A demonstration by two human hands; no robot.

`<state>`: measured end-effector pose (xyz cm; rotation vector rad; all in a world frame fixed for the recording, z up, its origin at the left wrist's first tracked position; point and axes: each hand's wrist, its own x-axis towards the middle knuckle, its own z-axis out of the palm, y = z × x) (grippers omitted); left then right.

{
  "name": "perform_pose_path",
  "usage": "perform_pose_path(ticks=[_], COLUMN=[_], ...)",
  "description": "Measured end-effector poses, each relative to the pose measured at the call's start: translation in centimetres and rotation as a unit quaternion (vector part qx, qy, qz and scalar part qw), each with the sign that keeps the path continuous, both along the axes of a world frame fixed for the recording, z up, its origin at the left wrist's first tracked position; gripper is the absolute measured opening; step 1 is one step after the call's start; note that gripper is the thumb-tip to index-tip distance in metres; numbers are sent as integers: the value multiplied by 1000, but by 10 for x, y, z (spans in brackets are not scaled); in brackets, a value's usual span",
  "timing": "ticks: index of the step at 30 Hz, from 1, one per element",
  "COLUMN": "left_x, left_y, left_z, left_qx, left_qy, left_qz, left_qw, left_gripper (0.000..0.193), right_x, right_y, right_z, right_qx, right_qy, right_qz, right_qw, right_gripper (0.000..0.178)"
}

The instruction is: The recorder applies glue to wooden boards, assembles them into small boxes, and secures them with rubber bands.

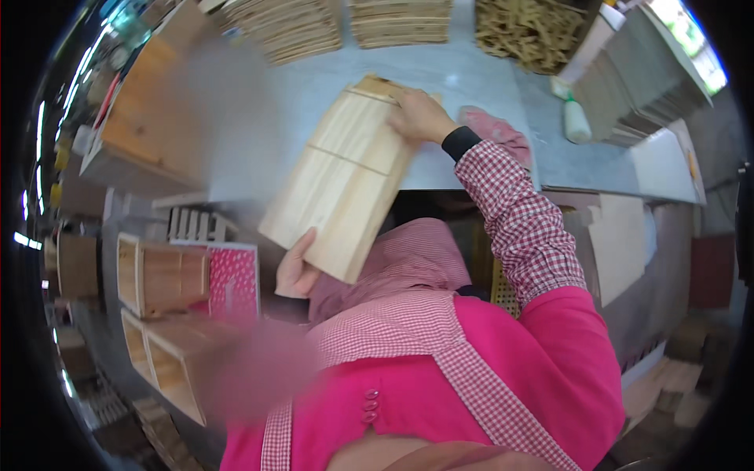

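Observation:
A pale wooden box [345, 177] slants across the front edge of the blue-grey worktable, partly over my lap. A thin groove line crosses its upward face, and a darker wooden strip shows at its far end. My right hand [420, 116] grips the far right corner from above, over the table. At the near left end my left hand [297, 271] holds the box, with the thumb on the face and the other fingers mostly beneath. Beside my right wrist lies a crumpled pink cloth [496, 132].
Stacks of thin wooden slats [400, 22] and a pile of small wooden pieces [528, 33] line the table's back. A white bottle [576, 119] stands by stacked grey boards [648, 74] at right. Open wooden boxes [163, 275] sit at left. Blurred patches hide parts of the left side.

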<state>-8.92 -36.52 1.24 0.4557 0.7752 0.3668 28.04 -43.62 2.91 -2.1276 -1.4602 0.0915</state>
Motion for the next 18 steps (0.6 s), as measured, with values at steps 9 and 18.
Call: perform_pose_path(ticks=[9,18], left_x=[-5,9], left_y=[28,-23], left_z=[6,14], left_qx=[55,-36], left_qy=[44,0], left_qz=[-31,-2], left_qw=[997,999], left_gripper=[53,51], right_x=[132,152], right_y=[-227,-247], right_z=[27,-13], right_qx=[-46,-42], right_qy=[-133,6], right_qz=[-576,-626], right_qw=[805,779], right_gripper=[46,61])
